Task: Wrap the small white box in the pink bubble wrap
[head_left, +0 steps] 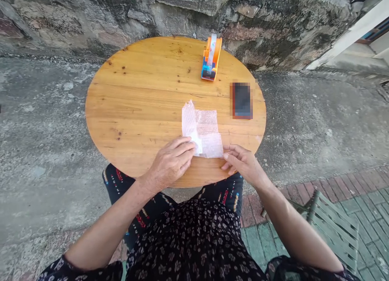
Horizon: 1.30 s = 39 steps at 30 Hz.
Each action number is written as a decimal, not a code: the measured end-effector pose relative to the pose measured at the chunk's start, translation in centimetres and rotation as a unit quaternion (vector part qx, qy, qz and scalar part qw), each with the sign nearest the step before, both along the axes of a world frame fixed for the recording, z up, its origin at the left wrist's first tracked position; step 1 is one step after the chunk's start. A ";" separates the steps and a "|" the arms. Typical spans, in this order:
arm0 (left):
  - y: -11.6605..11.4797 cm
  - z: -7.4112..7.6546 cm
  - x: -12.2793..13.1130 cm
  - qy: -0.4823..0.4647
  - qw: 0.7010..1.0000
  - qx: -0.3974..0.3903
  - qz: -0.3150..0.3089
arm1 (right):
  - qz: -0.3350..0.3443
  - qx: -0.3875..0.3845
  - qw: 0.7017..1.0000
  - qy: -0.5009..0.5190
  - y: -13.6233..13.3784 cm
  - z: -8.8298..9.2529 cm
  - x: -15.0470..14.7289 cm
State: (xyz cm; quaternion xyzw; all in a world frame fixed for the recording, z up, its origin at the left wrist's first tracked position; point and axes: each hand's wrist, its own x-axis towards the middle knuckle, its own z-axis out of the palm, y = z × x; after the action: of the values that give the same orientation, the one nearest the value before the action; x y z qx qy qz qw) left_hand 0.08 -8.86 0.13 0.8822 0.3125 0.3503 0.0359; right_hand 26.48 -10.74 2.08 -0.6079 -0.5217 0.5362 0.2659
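Note:
A folded piece of translucent whitish bubble wrap [212, 145] lies near the front of the table. One strip of it stands up to the left, its top edge ragged. My left hand [174, 157] rests flat on the lower left part, fingers stretched over the fold. At the lower right corner, my right hand [241, 161] has its thumb and index finger closed on the edge, the other fingers loosely curled beneath. Whether anything is wrapped inside cannot be seen.
An orange and blue tape dispenser [211, 58] stands at the back of the oval wooden table [136, 94]. A dark, pixelated flat object [242, 101] lies at the right. Behind runs a stone wall [188, 15]; a green slatted chair [332, 228] is at lower right.

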 end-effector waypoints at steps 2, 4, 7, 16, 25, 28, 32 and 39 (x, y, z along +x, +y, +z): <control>0.0 0.0 0.0 0.002 1.000 -0.001 -0.002 | -0.001 -0.011 1.000 0.014 0.6 -0.1 -0.7; 0.1 0.1 -0.1 0.005 1.000 -0.001 -0.005 | -0.016 -0.025 0.999 0.027 1.1 -0.2 -1.2; 0.1 0.0 -0.1 0.003 1.000 -0.001 -0.008 | -0.052 -0.047 0.997 0.044 1.8 0.0 -1.6; 0.3 -0.1 -0.2 -0.002 1.000 0.001 -0.017 | -0.048 -0.036 0.998 0.035 2.5 0.3 -2.9; 0.4 0.1 -0.1 -0.012 1.000 0.015 -0.017 | 0.060 0.000 0.997 -0.051 2.8 0.2 -2.3; 0.4 0.1 -0.1 -0.010 1.000 0.012 -0.016 | 0.070 0.067 0.987 -0.125 3.1 0.0 -2.5; 0.4 0.1 -0.1 -0.010 1.000 0.007 -0.017 | 0.067 0.155 0.974 -0.150 3.2 -0.2 -3.1; 0.4 0.2 0.0 -0.012 1.000 0.002 -0.020 | 0.004 0.077 0.997 -0.006 2.8 -0.3 -3.9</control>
State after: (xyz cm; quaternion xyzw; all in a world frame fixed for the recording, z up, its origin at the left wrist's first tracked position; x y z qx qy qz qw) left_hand 0.03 -8.47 0.34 0.8842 0.2936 0.3604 0.0452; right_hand 22.58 -7.93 1.74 -0.5867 -0.5650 0.4923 0.3068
